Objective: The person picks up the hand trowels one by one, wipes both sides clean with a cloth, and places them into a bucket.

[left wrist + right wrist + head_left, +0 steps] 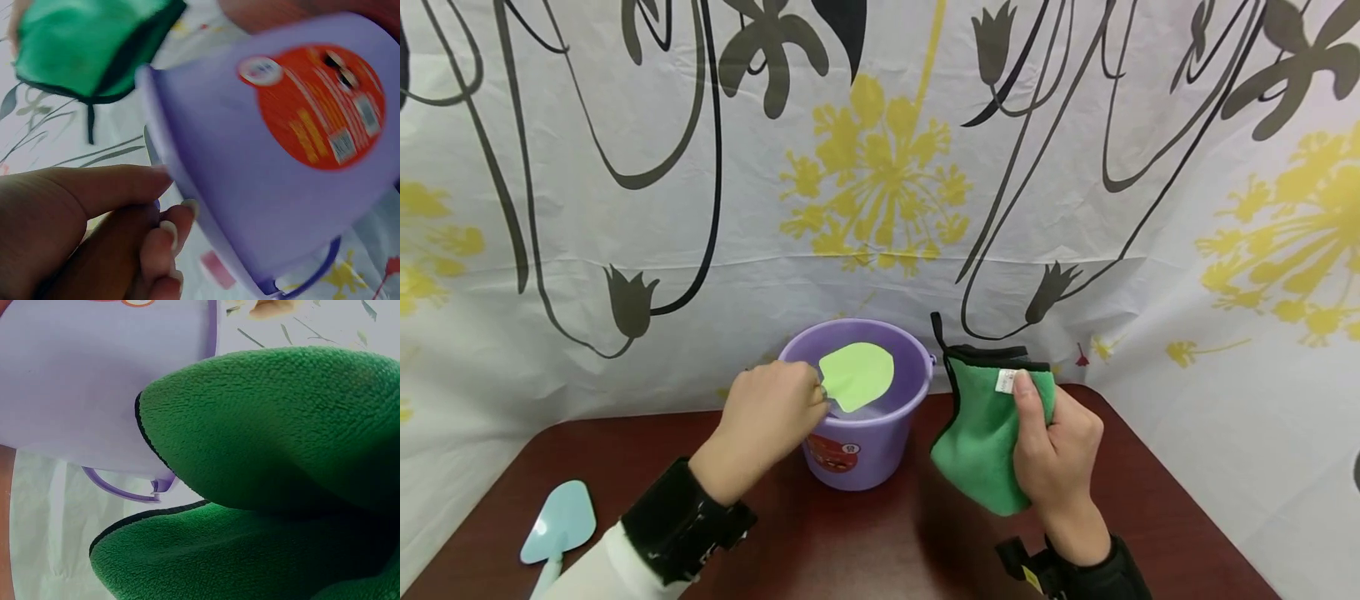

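My left hand (778,404) is at the near left rim of a purple bucket (868,454), fingers curled round a light green toy shovel (859,377). The shovel's blade sits over the bucket's mouth; its handle is mostly hidden in the hand. Thumb and fingertips lie close to the rim in the left wrist view. To the right of the bucket, my right hand (1063,454) grips a folded green cloth (981,442) with black edging, a black loop and a white tag, thumb on its front. The cloth hangs in folds beside the bucket in the right wrist view.
A light blue toy shovel (567,521) lies on the dark red table (835,550) at the left. Behind the table hangs a white curtain (760,217) with grey and yellow flowers. The bucket has a red sticker (325,106) and a purple handle (319,275).
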Available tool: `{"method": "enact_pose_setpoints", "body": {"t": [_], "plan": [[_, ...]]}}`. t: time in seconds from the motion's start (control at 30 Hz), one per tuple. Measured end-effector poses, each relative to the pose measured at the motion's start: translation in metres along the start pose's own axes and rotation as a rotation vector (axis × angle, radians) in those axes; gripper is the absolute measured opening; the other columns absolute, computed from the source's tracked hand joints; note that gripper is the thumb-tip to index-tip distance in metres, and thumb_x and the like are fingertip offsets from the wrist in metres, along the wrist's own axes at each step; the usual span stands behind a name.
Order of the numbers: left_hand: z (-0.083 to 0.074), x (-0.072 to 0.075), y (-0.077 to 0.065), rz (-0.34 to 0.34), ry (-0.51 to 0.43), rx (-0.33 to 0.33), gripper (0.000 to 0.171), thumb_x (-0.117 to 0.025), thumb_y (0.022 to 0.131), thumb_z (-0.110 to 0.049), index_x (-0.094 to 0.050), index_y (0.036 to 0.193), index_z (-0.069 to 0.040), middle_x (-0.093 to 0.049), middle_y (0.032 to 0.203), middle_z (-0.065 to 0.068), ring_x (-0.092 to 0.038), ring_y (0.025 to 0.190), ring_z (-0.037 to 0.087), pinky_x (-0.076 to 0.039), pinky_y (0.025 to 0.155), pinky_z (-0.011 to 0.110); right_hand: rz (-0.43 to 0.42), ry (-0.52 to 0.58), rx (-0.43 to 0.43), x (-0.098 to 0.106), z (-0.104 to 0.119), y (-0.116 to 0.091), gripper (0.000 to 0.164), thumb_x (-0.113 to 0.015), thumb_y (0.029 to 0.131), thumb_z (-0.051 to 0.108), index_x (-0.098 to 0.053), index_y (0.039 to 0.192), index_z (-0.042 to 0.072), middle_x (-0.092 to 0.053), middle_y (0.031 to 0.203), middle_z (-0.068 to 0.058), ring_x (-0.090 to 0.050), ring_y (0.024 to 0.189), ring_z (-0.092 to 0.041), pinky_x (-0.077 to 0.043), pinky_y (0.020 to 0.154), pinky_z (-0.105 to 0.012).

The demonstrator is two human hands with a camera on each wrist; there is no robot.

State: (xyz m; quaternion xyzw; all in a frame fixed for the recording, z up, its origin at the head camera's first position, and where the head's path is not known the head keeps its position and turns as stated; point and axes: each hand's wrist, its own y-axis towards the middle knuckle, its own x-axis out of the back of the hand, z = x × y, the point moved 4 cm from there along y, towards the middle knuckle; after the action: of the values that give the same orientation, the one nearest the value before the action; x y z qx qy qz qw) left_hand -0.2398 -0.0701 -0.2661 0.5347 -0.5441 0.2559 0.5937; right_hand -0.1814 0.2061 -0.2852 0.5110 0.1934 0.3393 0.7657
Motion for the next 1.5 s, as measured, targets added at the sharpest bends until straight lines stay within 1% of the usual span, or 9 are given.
{"method": "enact_pose_setpoints", "body": {"t": [0.13, 0.33, 0.4, 0.57, 0.67, 0.93, 1.13, 1.23, 1.5], "plan": [[-0.002, -0.006, 0.010, 0.022, 0.096, -0.021, 0.046, -0.068, 0.086, -0.014, -0.037, 0.053, -0.020, -0.026, 0.056, -0.007, -0.033, 0.054, 0.013, -0.033, 0.047, 0.030, 0.005, -0.001, 0.006, 0.000, 0.000, 0.000, 0.048, -0.061, 0.093, 0.000, -0.043, 0.050, 0.011, -0.039, 0.046, -0.002, -0.038, 0.047, 0.006, -0.030, 0.041, -0.020], [-0.013, -0.007, 0.022, 0.053, 0.207, -0.017, 0.025, -0.079, 0.084, -0.018, -0.059, 0.068, -0.014, -0.058, 0.064, -0.002, -0.057, 0.060, 0.018, -0.049, 0.053, 0.038, 0.002, -0.011, -0.003, -0.001, 0.000, 0.000, 0.048, -0.062, 0.093, 0.001, -0.043, 0.050, 0.011, -0.039, 0.046, -0.002, -0.037, 0.047, 0.006, -0.029, 0.042, -0.020], [-0.018, -0.008, 0.026, 0.061, 0.241, -0.014, 0.021, -0.081, 0.082, -0.018, -0.062, 0.073, -0.014, -0.064, 0.068, 0.000, -0.063, 0.065, 0.021, -0.053, 0.056, 0.040, 0.002, -0.012, -0.009, -0.002, 0.000, -0.001, 0.047, -0.062, 0.094, 0.001, -0.045, 0.051, 0.010, -0.040, 0.046, -0.003, -0.039, 0.047, 0.006, -0.030, 0.042, -0.020], [-0.027, -0.017, 0.034, 0.104, 0.293, -0.021, 0.020, -0.076, 0.081, -0.008, -0.060, 0.073, -0.016, -0.063, 0.069, 0.001, -0.065, 0.067, 0.023, -0.052, 0.056, 0.038, 0.007, -0.002, -0.015, -0.003, 0.001, -0.003, 0.045, -0.062, 0.094, 0.000, -0.049, 0.052, 0.009, -0.044, 0.047, -0.004, -0.041, 0.048, 0.006, -0.033, 0.043, -0.020], [-0.031, -0.024, 0.039, 0.106, 0.287, -0.044, 0.023, -0.077, 0.081, -0.010, -0.058, 0.071, -0.017, -0.061, 0.068, 0.000, -0.064, 0.067, 0.023, -0.050, 0.056, 0.037, 0.001, -0.006, -0.013, -0.002, 0.002, -0.003, 0.046, -0.062, 0.094, 0.001, -0.047, 0.051, 0.010, -0.042, 0.047, -0.003, -0.040, 0.048, 0.006, -0.031, 0.042, -0.020], [-0.031, -0.042, 0.048, 0.126, 0.313, -0.056, 0.026, -0.072, 0.083, -0.004, -0.057, 0.066, -0.016, -0.058, 0.067, 0.000, -0.059, 0.064, 0.020, -0.048, 0.051, 0.037, -0.003, 0.009, 0.003, 0.000, 0.002, -0.001, 0.046, -0.062, 0.093, 0.001, -0.045, 0.052, 0.010, -0.041, 0.047, -0.002, -0.040, 0.048, 0.005, -0.031, 0.042, -0.020], [-0.034, -0.045, 0.052, 0.176, 0.328, -0.071, 0.015, -0.073, 0.083, -0.003, -0.069, 0.073, -0.013, -0.072, 0.078, 0.008, -0.070, 0.075, 0.031, -0.058, 0.061, 0.049, 0.003, 0.012, 0.012, 0.000, 0.003, -0.001, 0.044, -0.062, 0.093, 0.000, -0.048, 0.053, 0.010, -0.042, 0.047, -0.002, -0.041, 0.048, 0.005, -0.033, 0.042, -0.019], [-0.037, -0.046, 0.054, 0.210, 0.320, -0.082, 0.014, -0.072, 0.082, 0.000, -0.070, 0.075, -0.012, -0.073, 0.079, 0.008, -0.070, 0.076, 0.030, -0.057, 0.062, 0.048, 0.007, 0.009, 0.014, 0.000, 0.002, 0.000, 0.043, -0.062, 0.093, 0.000, -0.049, 0.053, 0.010, -0.043, 0.048, -0.003, -0.042, 0.048, 0.005, -0.033, 0.042, -0.019], [-0.039, -0.055, 0.058, 0.330, 0.270, -0.049, 0.008, -0.076, 0.081, -0.006, -0.072, 0.085, -0.011, -0.075, 0.089, 0.008, -0.071, 0.084, 0.030, -0.057, 0.072, 0.046, 0.009, 0.011, 0.010, 0.000, -0.001, 0.000, 0.044, -0.062, 0.093, -0.001, -0.049, 0.053, 0.010, -0.044, 0.048, -0.003, -0.042, 0.048, 0.005, -0.033, 0.042, -0.019]]}}
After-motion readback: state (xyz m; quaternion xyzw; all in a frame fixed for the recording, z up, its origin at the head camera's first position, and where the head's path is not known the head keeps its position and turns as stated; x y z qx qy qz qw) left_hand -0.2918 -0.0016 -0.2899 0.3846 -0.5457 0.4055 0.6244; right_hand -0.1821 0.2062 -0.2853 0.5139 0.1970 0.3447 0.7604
